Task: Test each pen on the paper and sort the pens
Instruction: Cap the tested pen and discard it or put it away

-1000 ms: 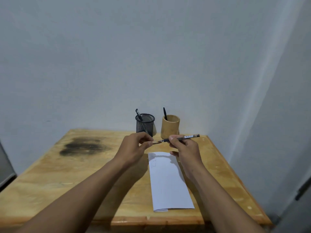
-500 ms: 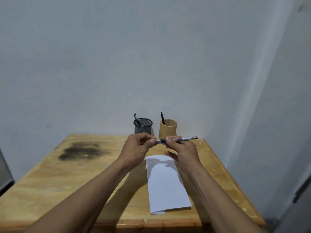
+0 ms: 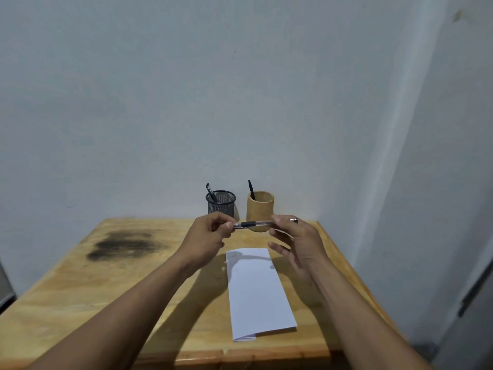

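While I watch via head cam, pen (image 3: 253, 224) sits level above counter (image 3: 106, 289): L hand (image 3: 210, 236) grip pinched on its left end, R hand (image 3: 296, 241) grip pinched on right end, other fingers spread. Below pen at 6 o'clock lies paper (image 3: 256, 289); mesh cup (image 3: 221, 205) & bamboo cup (image 3: 260, 209) at 12.

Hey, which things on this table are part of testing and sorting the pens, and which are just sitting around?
In the job: held pen, pinched by the left hand and right hand; folded paper; mesh cup with a clipped pen; wooden cup with a black pen.

Just there: dark stain on the table; wall.
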A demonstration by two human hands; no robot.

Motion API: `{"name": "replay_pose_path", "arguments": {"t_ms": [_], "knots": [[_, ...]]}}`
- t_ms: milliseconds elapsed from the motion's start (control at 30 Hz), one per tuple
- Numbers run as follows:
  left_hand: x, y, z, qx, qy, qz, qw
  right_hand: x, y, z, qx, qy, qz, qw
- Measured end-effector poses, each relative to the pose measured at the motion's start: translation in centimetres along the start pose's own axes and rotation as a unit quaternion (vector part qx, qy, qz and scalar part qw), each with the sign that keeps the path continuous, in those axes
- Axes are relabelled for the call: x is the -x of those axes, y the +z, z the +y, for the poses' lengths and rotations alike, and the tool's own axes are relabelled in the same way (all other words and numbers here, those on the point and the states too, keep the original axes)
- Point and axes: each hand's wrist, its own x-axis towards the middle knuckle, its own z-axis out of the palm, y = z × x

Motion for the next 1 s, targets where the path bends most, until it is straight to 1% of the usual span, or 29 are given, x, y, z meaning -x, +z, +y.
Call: {"name": "replay_pose_path", "arguments": {"t_ms": [67,133,200,300,400,500,600,700,767,833,900,1000], "knots": [[0.1,-0.4,-0.2,-0.007,0.000,-0.003,1.000,0.2,-1.1,-0.7,0.093,-0.024,-0.021,0.995],[0.1,-0.4,-0.3,-0.016,0.004,-0.003,1.000,0.4,-1.6,-1.2,0.186,-0.050,-0.041,0.980],[0.0,-0.1,-0.1,-0.022,0.010,0.001,1.000,0.4,-1.7,-1.6,0.266,-0.082,-0.044,0.959],[-0.4,0.4,0.5,-0.027,0.027,0.013,0.999,0.0,-1.6,-1.9,0.392,-0.130,-0.035,0.910],[-0.6,1.0,1.0,-0.037,0.044,0.016,0.998,-0.1,-1.5,-2.3,0.482,-0.164,-0.032,0.860],[-0.8,1.9,1.6,-0.061,0.067,0.014,0.996,0.0,-1.3,-2.6,0.518,-0.196,-0.039,0.832],[-0.9,3.1,2.6,-0.069,0.084,0.013,0.994,0.2,-1.8,-3.0,0.526,-0.208,-0.039,0.823],[-1.1,4.8,3.6,-0.097,0.102,0.017,0.990,0.2,-3.5,-3.4,0.537,-0.198,-0.006,0.820],[-1.1,6.7,4.0,-0.133,0.111,0.006,0.985,0.4,-5.2,-3.8,0.558,-0.195,0.023,0.807],[-1.2,8.9,4.1,-0.170,0.117,-0.010,0.978,0.8,-7.3,-4.3,0.581,-0.192,0.056,0.789],[-1.4,11.4,3.7,-0.206,0.130,-0.033,0.969,1.4,-9.9,-4.7,0.593,-0.175,0.091,0.781],[-1.1,15.9,2.7,-0.286,0.153,-0.101,0.940,2.7,-14.2,-4.9,0.606,-0.146,0.135,0.770]]}}
